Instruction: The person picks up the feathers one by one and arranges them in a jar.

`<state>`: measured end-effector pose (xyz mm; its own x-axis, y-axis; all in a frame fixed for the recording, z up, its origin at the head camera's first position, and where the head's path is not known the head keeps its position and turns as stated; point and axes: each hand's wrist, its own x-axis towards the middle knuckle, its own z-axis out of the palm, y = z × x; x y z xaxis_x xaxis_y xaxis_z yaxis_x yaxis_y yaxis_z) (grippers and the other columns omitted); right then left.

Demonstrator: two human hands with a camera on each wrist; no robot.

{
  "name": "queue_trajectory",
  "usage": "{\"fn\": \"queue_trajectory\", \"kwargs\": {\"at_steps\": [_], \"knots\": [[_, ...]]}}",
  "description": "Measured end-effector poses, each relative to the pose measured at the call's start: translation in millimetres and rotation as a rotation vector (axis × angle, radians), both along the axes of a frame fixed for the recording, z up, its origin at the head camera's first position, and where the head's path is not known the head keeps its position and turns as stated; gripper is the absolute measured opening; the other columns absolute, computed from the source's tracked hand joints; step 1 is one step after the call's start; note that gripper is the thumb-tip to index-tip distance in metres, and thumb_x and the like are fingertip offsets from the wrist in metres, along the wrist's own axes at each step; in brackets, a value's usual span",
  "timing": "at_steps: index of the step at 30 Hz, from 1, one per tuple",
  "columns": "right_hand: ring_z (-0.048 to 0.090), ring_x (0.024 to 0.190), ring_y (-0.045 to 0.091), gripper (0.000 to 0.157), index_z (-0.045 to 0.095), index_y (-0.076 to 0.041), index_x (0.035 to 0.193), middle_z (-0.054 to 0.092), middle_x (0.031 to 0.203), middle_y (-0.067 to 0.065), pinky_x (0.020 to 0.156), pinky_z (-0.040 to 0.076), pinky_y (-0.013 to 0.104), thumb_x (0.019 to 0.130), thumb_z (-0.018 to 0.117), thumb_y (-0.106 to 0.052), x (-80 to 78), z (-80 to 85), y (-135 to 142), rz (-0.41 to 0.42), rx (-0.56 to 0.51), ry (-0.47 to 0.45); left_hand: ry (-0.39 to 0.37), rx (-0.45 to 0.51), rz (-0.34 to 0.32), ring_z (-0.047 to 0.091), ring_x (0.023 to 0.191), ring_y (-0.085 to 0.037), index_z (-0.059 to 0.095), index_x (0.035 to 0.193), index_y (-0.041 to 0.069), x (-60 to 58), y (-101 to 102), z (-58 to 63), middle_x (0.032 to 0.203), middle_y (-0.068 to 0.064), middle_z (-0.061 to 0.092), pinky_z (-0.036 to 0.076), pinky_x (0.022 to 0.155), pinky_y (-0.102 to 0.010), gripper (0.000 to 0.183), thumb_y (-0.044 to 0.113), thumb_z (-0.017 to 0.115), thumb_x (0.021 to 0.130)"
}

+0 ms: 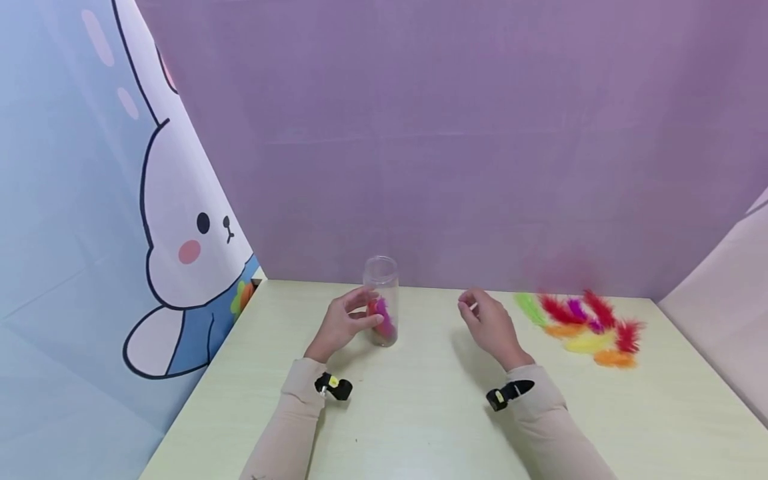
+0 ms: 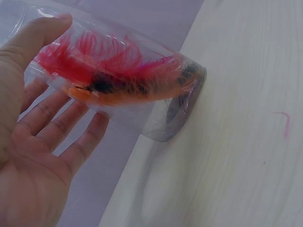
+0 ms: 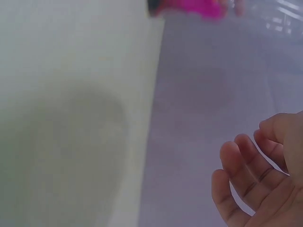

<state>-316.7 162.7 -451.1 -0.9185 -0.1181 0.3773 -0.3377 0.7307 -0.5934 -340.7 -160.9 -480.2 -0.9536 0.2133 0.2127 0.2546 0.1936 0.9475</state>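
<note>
A tall clear jar (image 1: pixel 389 293) stands upright on the table, its top uncovered. Inside it lie feathers (image 2: pixel 118 61) in red, orange, magenta and black. My left hand (image 1: pixel 347 320) holds the jar from its left side, thumb on one side and fingers curved round the other, as the left wrist view shows. To the right of the jar, my right hand (image 1: pixel 489 327) hovers over the table with loosely bent fingers and nothing in them. The right wrist view shows this hand (image 3: pixel 260 179) apart from the jar.
Loose feathers (image 1: pixel 588 343) in green, red, orange, yellow and purple lie on the right part of the table (image 1: pixel 408 413). Behind the table hangs a purple cloth (image 1: pixel 450 147). A blue curtain with a cartoon rabbit (image 1: pixel 186 220) borders the left side.
</note>
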Motion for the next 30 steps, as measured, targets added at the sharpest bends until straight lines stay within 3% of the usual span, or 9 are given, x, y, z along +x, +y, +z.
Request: {"fn": "queue_trajectory", "kwargs": {"at_steps": [7,15,19,23,30], "knots": [[0.065,0.083,0.022,0.016,0.065,-0.007,0.111,0.072,0.100,0.011,0.071,0.052,0.031,0.102,0.061,-0.019,1.0,-18.5,47.8,-0.079,0.032,-0.054,0.011,0.000,-0.003,0.061,0.132,-0.027,0.057,0.144,0.011,0.6,-2.6,0.6,0.136,-0.006,0.068,0.056,0.106,-0.043,0.069,0.019,0.087,0.083],[0.067,0.085,0.028,0.015,0.066,-0.004,0.109,0.072,0.101,0.016,0.070,0.052,0.033,0.101,0.062,-0.016,2.6,-13.2,98.3,-0.135,0.045,-0.050,-0.007,-0.003,0.005,0.061,0.132,-0.026,0.058,0.144,0.014,-0.3,-5.6,-1.6,0.136,-0.004,0.068,0.056,0.107,-0.042,0.069,0.022,0.088,0.082],[0.067,0.087,0.030,0.015,0.067,-0.003,0.108,0.072,0.100,0.017,0.072,0.053,0.034,0.100,0.063,-0.015,5.5,-12.7,122.1,-0.141,0.067,-0.063,-0.004,-0.001,0.000,0.060,0.133,-0.027,0.056,0.145,0.011,-1.3,-5.3,-2.9,0.137,-0.005,0.068,0.055,0.107,-0.043,0.071,0.021,0.088,0.082],[0.066,0.091,0.030,0.020,0.067,0.000,0.113,0.072,0.102,0.017,0.073,0.054,0.032,0.102,0.061,-0.016,10.1,-14.2,143.7,-0.123,0.082,-0.134,-0.005,-0.003,-0.003,0.061,0.132,-0.027,0.058,0.144,0.012,-1.1,-4.1,-2.8,0.136,-0.006,0.068,0.056,0.107,-0.043,0.069,0.020,0.087,0.082],[0.063,0.088,0.029,0.023,0.068,0.003,0.115,0.071,0.100,0.017,0.063,0.052,0.029,0.102,0.061,-0.016,17.4,-19.8,176.3,-0.117,0.108,-0.215,-0.001,0.001,-0.015,0.061,0.131,-0.027,0.060,0.142,0.015,-1.0,-0.4,-1.9,0.135,-0.005,0.069,0.054,0.108,-0.048,0.066,0.021,0.088,0.082]]}}
